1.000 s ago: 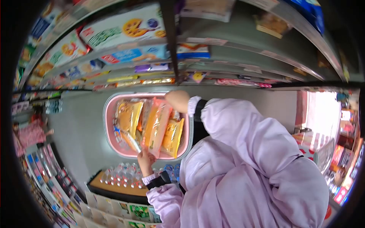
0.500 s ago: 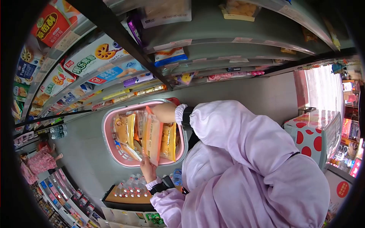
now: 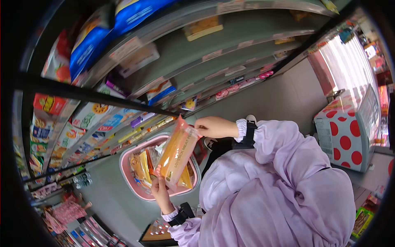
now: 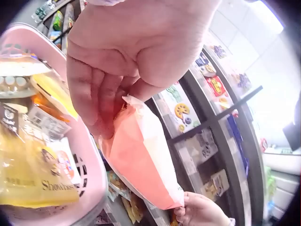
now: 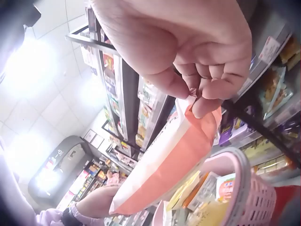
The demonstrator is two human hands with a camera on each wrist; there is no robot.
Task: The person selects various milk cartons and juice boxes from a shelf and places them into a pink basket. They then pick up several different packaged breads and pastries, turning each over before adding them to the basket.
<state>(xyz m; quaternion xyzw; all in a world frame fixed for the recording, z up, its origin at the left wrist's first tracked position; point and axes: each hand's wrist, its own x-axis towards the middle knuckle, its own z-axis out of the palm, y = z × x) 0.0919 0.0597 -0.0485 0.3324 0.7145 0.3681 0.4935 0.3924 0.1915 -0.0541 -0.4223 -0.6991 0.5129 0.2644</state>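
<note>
A long pink-and-clear bread packet (image 3: pixel 177 153) is held up over the pink basket (image 3: pixel 124 169). My left hand (image 3: pixel 161 193) pinches its lower end; my right hand (image 3: pixel 216 126) pinches the upper corner. In the left wrist view, the fingers of my left hand (image 4: pixel 136 52) grip one end of the packet (image 4: pixel 141 155), with my right hand (image 4: pixel 202 211) at the far end. The right wrist view has my right hand (image 5: pixel 188 52) pinching a corner between thumb and fingers. Yellow packets (image 3: pixel 140 165) lie inside the basket.
Shelves of snack boxes and bags (image 3: pixel 94 115) run along the far side. A white box with red dots (image 3: pixel 343 136) stands at the right. Bottles (image 3: pixel 158 227) are on a low stand below the basket, and a pink garment (image 3: pixel 68 214) is at the lower left.
Both hands have lifted the pink packet up out of the basket, its upper end moving right. The right hand has come out of the basket area. The head view has turned and shifted.
</note>
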